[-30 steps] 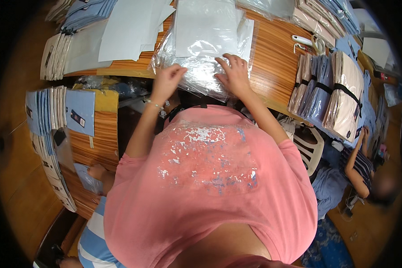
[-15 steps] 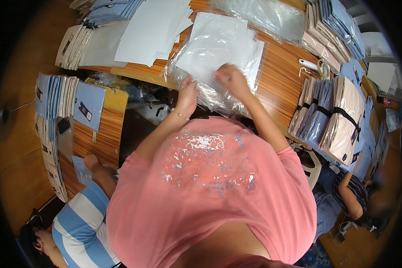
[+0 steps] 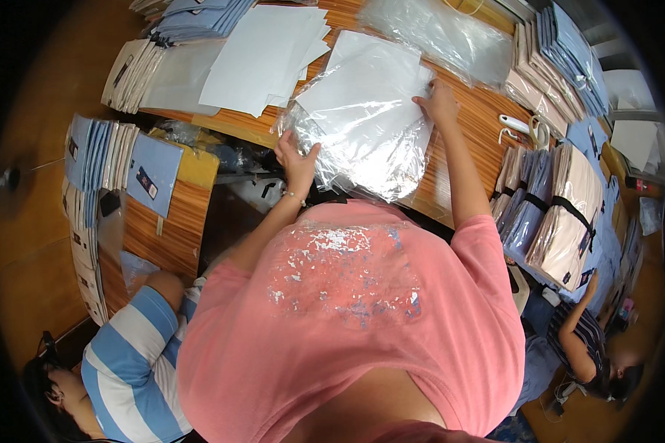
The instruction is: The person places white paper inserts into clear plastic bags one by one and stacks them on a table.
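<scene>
In front of me lies a pile of clear plastic bags [image 3: 362, 151] with white paper sheets [image 3: 369, 55] in and under them. The bags' near part is crinkled and shines with glare. My left hand [image 3: 297, 166] is at the pile's left edge, thumb and fingers apart, wearing a beaded bracelet. At the upper right edge, my right hand [image 3: 442, 105] touches the pile, its thumb over the bag and its fingers along the side. Neither hand visibly grips anything.
White sheets [image 3: 262, 59] and more plastic bags [image 3: 436, 33] lie farther back. Packed folded shirts [image 3: 561, 207] with black bands are at right, near scissors [image 3: 539, 131]. Folded shirts [image 3: 152, 173] stand on the left table. One person sits at each side.
My right hand has moved right and away from the pile's middle to its right edge. My left hand has shifted slightly left and down. The bag on top now lies spread over the sheets.
</scene>
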### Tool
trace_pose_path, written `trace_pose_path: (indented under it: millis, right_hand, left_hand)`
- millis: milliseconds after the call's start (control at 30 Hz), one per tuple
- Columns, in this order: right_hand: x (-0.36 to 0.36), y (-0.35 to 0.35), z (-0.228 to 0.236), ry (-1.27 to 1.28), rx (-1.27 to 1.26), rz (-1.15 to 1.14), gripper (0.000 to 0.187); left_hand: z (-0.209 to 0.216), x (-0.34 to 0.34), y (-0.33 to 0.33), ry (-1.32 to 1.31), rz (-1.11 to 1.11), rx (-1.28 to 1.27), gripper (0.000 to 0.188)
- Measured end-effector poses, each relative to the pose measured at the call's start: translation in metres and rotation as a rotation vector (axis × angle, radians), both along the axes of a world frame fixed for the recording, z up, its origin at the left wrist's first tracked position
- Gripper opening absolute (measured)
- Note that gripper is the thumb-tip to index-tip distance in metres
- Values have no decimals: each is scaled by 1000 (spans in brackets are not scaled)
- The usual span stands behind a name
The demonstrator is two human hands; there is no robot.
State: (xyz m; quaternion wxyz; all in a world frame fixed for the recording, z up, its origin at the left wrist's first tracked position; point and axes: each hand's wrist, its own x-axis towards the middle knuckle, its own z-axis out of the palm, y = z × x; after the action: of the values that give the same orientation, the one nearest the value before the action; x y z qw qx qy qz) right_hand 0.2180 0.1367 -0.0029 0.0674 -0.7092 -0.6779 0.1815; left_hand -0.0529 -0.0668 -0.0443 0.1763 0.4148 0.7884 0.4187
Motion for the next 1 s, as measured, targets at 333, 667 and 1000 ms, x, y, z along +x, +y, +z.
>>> trace_pose_path:
  millis: [333,667,1000]
  right_hand:
    - [5,-10,-17,41,52,9,40]
    - [12,-12,-16,-48,5,-40,48]
    - [25,-25,-25,121,194,-55,25]
  left_hand:
    - [16,-32,15,-402,-243,87,14]
    - [61,-13,27,-170,-396,110,16]
    - [59,2,33,-1647,-153,25,22]
